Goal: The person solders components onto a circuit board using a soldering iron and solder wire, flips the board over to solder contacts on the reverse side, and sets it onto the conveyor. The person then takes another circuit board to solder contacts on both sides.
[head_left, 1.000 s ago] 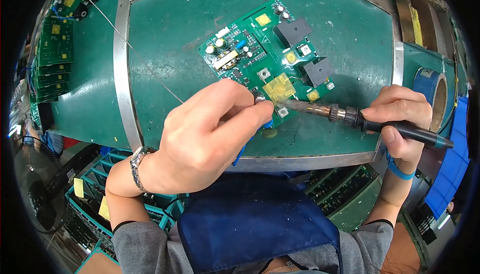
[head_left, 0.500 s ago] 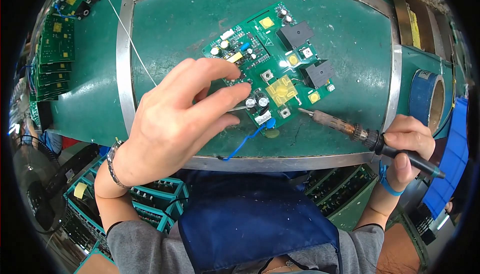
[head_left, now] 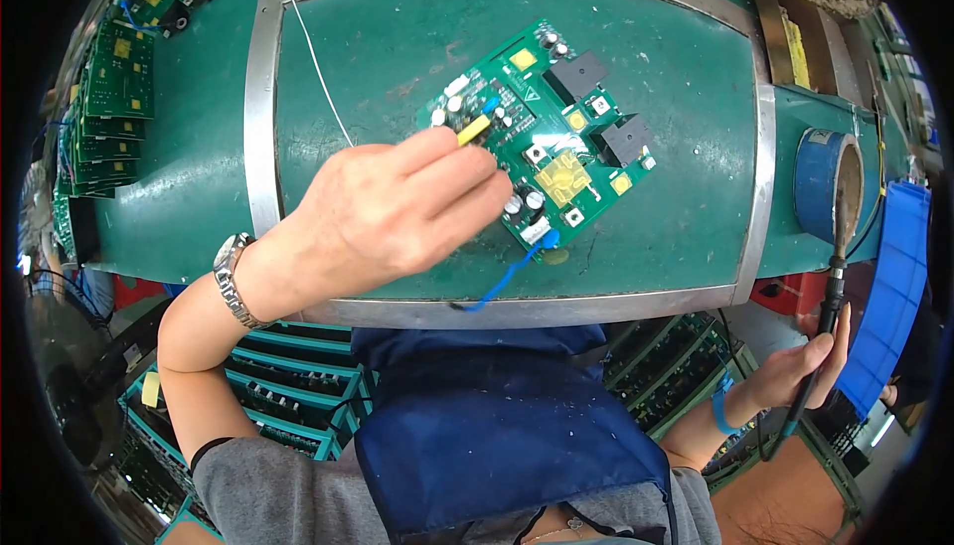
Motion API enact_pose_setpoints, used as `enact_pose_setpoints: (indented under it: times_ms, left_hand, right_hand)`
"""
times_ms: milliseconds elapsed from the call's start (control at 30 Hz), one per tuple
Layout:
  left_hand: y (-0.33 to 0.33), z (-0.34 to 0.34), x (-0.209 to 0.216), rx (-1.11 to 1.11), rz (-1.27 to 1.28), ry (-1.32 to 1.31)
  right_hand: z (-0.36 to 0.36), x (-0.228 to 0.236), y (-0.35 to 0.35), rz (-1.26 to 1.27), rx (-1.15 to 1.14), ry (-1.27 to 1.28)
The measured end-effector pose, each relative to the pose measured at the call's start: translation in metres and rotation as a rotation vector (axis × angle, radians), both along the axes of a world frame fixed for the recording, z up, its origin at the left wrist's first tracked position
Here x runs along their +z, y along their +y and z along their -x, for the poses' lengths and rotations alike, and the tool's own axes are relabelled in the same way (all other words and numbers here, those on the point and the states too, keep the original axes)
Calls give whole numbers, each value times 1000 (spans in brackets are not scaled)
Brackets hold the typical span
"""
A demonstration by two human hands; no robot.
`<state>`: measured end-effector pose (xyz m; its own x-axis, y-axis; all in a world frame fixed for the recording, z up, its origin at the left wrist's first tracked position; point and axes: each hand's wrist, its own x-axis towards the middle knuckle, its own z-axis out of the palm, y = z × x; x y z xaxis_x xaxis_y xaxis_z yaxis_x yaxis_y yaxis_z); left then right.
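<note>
My left hand [head_left: 412, 207] is closed at the left edge of a green circuit board [head_left: 542, 157], its fingers curled over that edge and hiding part of it. The board carries black block components, capacitors, yellow squares and a short blue wire [head_left: 500, 282]. A thin pale wire [head_left: 316, 53] runs from the top edge down behind my left hand; its end is hidden. At the far right, my right hand [head_left: 800, 366] grips a soldering iron [head_left: 833, 297] held nearly upright. The iron's tip points into the opening of a blue ring-shaped roll [head_left: 827, 187].
A metal frame [head_left: 260, 118] borders the green work surface. Stacked circuit boards [head_left: 119, 78] stand at the left. Teal racks [head_left: 298, 386] and a green rack [head_left: 676, 371] of boards sit below the bench edge. A blue plastic bin [head_left: 889, 287] is at the right.
My right hand has drawn the soldering iron away from the board, rightward to the blue roll, turning it upright. My left hand has closed its fingers at the board's left edge; the board has shifted slightly.
</note>
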<state>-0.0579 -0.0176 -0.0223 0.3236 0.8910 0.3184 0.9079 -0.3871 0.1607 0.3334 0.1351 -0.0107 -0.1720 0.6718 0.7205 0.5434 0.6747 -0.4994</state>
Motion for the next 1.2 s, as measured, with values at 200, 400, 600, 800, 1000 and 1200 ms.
enact_pose_setpoints:
  times_ms: [200, 400, 600, 800, 1000, 1200]
  left_hand:
    - [-12, -35, -5, 8, -30, -52]
    - [-17, -34, 7, 110, 29, -45]
    - [-18, -33, 4, 37, -16, 37]
    - [-22, -29, -6, -88, -233, 214]
    - [-21, -31, 5, -121, -370, 270]
    - [-2, -27, 42, -106, -423, 134]
  right_hand:
    - [3, 1, -6, 109, -348, -140]
    - [8, 4, -8, 116, -359, -85]
    - [8, 4, -9, 77, -317, -32]
    - [9, 4, -14, 16, -284, 53]
    - [4, 2, -16, 24, -208, 118]
    - [4, 4, -20, 23, -143, 118]
